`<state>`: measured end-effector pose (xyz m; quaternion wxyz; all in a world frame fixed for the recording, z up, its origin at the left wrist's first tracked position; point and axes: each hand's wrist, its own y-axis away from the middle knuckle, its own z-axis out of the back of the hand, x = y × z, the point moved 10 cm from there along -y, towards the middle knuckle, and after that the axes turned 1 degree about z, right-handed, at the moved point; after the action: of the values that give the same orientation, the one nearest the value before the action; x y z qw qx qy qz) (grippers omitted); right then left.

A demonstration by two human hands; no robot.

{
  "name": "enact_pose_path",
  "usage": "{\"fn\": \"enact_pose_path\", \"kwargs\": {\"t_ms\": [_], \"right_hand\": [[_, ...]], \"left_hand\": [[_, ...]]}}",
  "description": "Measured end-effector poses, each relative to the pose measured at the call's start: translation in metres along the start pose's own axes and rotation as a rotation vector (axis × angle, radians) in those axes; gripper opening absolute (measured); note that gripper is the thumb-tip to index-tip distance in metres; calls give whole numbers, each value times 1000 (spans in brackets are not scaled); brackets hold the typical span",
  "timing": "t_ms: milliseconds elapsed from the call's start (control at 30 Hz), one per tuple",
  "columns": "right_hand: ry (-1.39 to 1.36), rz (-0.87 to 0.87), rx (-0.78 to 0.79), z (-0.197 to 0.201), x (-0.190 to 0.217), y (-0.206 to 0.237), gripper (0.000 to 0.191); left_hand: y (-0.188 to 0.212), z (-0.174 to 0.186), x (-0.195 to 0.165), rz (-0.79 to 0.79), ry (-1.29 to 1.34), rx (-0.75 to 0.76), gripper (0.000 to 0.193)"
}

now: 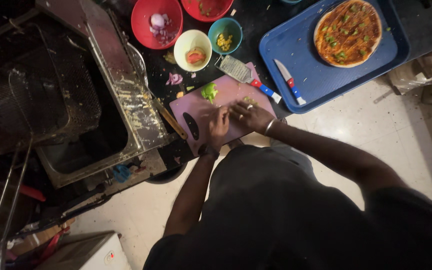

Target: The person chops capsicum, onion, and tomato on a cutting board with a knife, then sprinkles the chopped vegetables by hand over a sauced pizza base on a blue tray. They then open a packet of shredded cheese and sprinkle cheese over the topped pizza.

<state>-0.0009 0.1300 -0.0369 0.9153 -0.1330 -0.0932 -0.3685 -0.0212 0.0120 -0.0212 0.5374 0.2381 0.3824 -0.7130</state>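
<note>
My left hand (218, 125) and my right hand (250, 116) meet over the middle of a pink cutting board (231, 90) on a dark counter. The fingers of both hands curl down onto the board, almost touching, and whatever lies under them is hidden. A dark band sits on my left wrist. My right hand wears rings and a bracelet. A chunk of green pepper (209, 92) lies on the board just beyond my left hand, and a few pale yellowish bits (249, 100) lie beside my right fingertips.
A metal grater (237, 68) rests at the board's far edge. A blue tray (301, 70) carries a knife (289, 81) and a sauced pizza base (348, 32). Beyond are bowls: red with onion (157, 22), cream (192, 50), teal (225, 36). A deep fryer (76, 100) stands left.
</note>
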Motion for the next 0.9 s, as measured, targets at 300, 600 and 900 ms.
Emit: {"fn": "enact_pose_path", "kwargs": {"t_ms": [300,600,900], "right_hand": [[70,83,20,-19,11,8,36],[-1313,-855,-290,18,-148,84,27],[-867,-1077,-444,140,-322,236,29]], "left_hand": [[2,-14,3,-68,-160,81,29],[-21,4,2,300,108,56,18],[-64,-172,-63,557,886,200,24]]}}
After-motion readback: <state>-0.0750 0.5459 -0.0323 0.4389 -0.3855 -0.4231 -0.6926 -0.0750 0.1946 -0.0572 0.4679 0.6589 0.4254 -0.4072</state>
